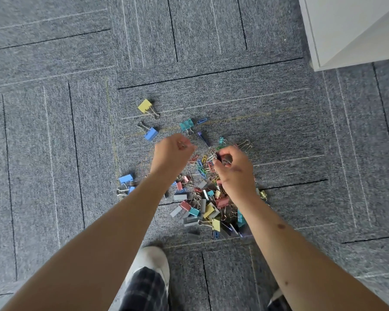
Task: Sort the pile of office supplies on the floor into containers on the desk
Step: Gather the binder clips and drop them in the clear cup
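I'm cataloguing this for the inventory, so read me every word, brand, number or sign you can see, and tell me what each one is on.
None: there is no readable text in this view.
The binder clips, paper clips, grey carpet and white furniture show no print.
The held clips in the left hand and right hand are too blurred to show any marking.

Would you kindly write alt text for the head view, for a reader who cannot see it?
A person's left hand and right hand, fingers curled, reach over a pile of coloured binder clips and paper clips on grey carpet; the right hand pinches a dark clip. A yellow binder clip lies apart.
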`<state>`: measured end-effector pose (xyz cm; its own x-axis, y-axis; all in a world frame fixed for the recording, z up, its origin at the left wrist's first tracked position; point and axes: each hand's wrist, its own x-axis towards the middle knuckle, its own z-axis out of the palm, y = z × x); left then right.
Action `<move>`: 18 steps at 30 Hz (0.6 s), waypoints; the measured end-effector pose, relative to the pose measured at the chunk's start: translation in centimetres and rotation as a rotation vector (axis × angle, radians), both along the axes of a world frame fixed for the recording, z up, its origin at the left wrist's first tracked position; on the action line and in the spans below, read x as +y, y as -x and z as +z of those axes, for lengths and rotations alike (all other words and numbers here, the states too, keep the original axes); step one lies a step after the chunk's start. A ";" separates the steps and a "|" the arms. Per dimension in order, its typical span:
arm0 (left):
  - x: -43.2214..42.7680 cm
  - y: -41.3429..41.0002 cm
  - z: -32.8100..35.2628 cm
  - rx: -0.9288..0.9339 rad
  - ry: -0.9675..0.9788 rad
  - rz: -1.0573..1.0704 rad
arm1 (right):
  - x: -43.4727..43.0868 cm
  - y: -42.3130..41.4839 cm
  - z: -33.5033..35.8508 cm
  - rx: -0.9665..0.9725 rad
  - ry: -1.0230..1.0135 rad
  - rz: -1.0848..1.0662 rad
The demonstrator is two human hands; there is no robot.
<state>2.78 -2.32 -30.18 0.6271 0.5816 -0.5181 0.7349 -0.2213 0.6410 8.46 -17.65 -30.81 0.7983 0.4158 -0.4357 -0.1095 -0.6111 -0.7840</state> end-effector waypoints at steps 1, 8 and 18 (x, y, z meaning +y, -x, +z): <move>-0.1 -0.8 0.0 0.008 0.010 0.018 | -0.3 -0.1 0.0 0.028 -0.011 -0.020; -1.1 -4.0 -0.5 0.044 -0.093 0.083 | -1.7 -1.1 0.5 0.099 -0.112 -0.117; -1.7 -4.5 -0.5 0.085 -0.157 -0.002 | -2.7 -1.4 0.3 0.007 -0.094 -0.042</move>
<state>7.31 -4.07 -30.71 0.5865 0.6581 -0.4722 0.7842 -0.3156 0.5342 9.88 -20.37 -30.52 0.8131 0.4212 -0.4018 -0.1394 -0.5293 -0.8369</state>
